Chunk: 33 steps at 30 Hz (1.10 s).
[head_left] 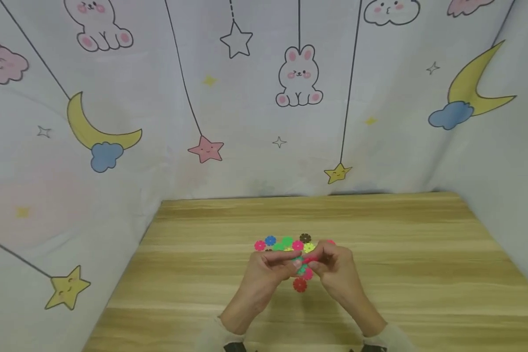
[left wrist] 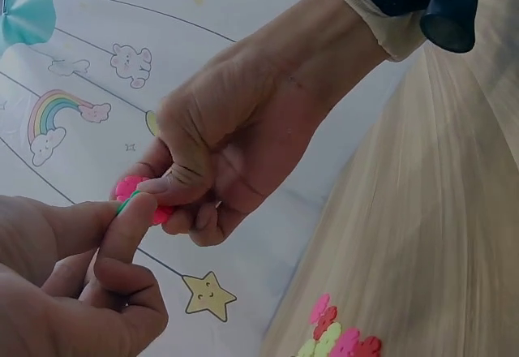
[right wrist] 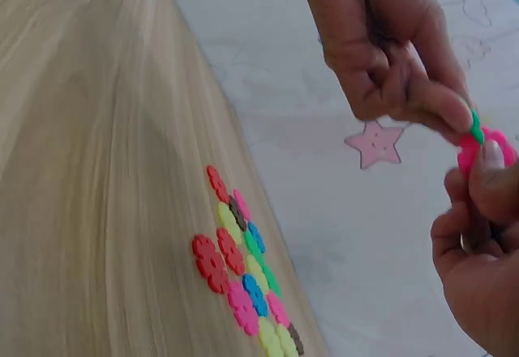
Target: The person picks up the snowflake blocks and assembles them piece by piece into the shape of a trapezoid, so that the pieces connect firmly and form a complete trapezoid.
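Note:
Over the wooden table both hands meet, each with a notched plastic building disc. My left hand [head_left: 264,276] pinches a green disc [right wrist: 476,128] between thumb and fingers. The right hand [head_left: 340,269] pinches a pink disc [right wrist: 497,143] the same way. In the right wrist view the two discs stand at an angle, edge against edge. Fingertips cover much of both in the left wrist view, where the pink disc [left wrist: 130,186] shows beside the left hand [left wrist: 65,268]. Below them a red disc [head_left: 299,285] lies on the table.
Several more discs lie in a loose cluster beyond and under the hands, among them a blue disc [head_left: 270,240], a brown disc [head_left: 305,238] and a yellow disc [head_left: 309,248]. A printed white curtain [head_left: 246,107] hangs behind and along the sides of the wooden table [head_left: 193,274].

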Tool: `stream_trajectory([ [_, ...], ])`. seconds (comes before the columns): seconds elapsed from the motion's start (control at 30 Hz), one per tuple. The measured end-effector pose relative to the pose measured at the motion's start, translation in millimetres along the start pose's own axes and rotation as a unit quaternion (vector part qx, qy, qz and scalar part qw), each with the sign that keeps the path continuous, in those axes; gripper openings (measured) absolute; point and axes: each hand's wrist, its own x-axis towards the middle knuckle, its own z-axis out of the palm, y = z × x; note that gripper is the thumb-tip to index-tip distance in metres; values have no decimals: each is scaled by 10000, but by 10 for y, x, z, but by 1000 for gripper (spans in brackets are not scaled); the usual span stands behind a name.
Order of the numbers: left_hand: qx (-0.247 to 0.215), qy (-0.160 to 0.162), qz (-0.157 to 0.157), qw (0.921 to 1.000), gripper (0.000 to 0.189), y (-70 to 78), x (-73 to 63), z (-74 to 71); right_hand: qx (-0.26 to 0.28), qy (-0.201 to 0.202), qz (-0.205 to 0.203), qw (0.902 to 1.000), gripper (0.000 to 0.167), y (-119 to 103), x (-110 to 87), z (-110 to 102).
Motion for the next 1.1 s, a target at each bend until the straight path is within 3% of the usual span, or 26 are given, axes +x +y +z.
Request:
stream_trajectory([
  [0.07, 51, 108, -16, 9999, 37, 8, 17, -24, -2, -236, -78, 9997, 13, 92, 56, -89],
  [0.13, 95, 333, -15, 9994, 37, 12, 30, -50, -138, -262, -112, 9995, 27, 207, 122, -203],
  [0.2, 130, 600, 7, 9981, 36, 12, 40, -78, -415, -27, 11, 9991, 35, 331, 183, -319],
  [0.3, 121, 836, 104, 9964, 34, 18, 50, -108, -810, 550, 461, 9941, 36, 502, 237, -470],
  [0.37, 56, 846, 141, 9963, 35, 17, 57, -120, -1005, 702, 778, 9894, 34, 605, 255, -538],
  [0.53, -82, 816, 85, 9966, 38, -9, 76, -128, -1311, 582, 1236, 9819, 32, 790, 283, -597],
  [0.83, -128, 915, 56, 9957, 38, -50, 90, -155, -1859, 357, 1556, 9695, 36, 926, 316, -613],
  [1.1, -114, 908, 103, 9958, 36, -70, 117, -170, -2435, 58, 1569, 9571, 41, 979, 320, -595],
])
